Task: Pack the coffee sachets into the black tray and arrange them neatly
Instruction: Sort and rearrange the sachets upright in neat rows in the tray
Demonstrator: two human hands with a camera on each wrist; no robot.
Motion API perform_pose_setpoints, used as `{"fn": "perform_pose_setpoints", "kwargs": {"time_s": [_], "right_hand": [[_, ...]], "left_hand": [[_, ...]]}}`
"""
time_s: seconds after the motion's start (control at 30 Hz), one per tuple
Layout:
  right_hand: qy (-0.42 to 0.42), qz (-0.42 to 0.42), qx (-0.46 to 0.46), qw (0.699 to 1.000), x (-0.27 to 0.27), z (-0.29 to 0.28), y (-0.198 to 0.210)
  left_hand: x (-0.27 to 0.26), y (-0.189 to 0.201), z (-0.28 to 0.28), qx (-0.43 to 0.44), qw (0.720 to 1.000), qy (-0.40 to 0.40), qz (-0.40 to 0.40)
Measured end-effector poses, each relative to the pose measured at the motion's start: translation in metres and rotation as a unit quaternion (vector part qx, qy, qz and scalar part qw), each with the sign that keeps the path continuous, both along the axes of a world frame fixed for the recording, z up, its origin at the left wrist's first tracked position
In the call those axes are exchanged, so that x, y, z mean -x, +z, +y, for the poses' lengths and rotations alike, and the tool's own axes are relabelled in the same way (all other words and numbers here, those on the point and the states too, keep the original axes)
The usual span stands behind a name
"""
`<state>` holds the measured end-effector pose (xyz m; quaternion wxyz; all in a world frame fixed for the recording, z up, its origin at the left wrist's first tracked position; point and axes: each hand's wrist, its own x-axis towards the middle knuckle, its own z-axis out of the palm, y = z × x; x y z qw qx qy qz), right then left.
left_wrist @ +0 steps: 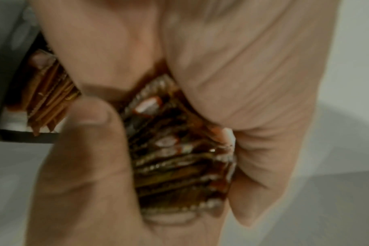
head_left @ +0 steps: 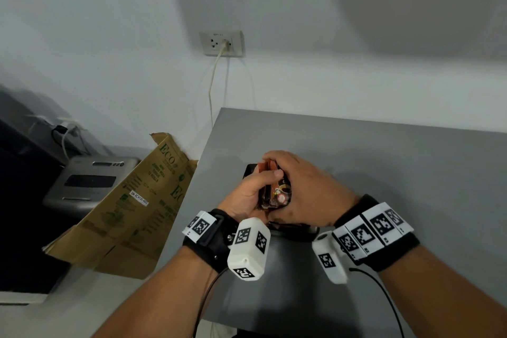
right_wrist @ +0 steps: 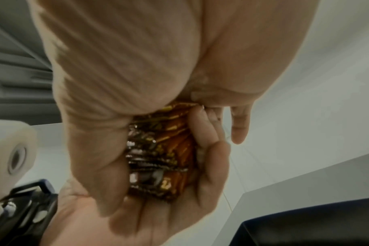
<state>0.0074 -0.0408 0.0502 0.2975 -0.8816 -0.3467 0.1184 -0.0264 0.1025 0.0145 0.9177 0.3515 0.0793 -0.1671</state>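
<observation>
The left hand (head_left: 248,195) and right hand (head_left: 307,189) meet over the grey table (head_left: 397,173), each wrist strapped with a black band and a white marked camera block. Between them is a stack of coffee sachets (head_left: 278,195) (brown and orange wrappers, edges fanned a little). The left fingers curl up under the stack and the left thumb (left_wrist: 91,114) presses across its top; in the right wrist view the sachets (right_wrist: 160,158) sit in the cupped left palm, with the left fingertips (right_wrist: 202,126) wrapped round the far side. The right hand closes over the stack from above, its fingers bent down past the far end and its thumb side against the near end. The black tray (head_left: 251,171) lies on the table directly beneath and just beyond the fingers, mostly hidden by them; in the left wrist view the tray (left_wrist: 21,138) shows past the left thumb, with more sachets inside it standing on edge. Left of the hands, a flattened cardboard box (head_left: 131,208) leans off the table's edge.
</observation>
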Motion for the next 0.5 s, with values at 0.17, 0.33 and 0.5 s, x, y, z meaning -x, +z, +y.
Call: {"fn": "perform_pose_setpoints", "kwargs": {"time_s": [0.17,0.33,0.5], "right_hand": [[0.007,0.0,-0.005,1.0,0.0014,-0.0005,-0.0014],[0.0,-0.028,-0.015,0.999,0.0015,-0.0012,0.0014],[0.008,-0.031,0.024,0.999,0.0054,-0.003,0.005]], "left_hand": [[-0.0009,0.0022,-0.0037,-0.023,0.999,0.019,0.014],[-0.0005,-0.0015,-0.0056,-0.018,0.999,0.031,0.016],[-0.0003,-0.0027,-0.0028,-0.028,0.999,0.034,0.019]]}}
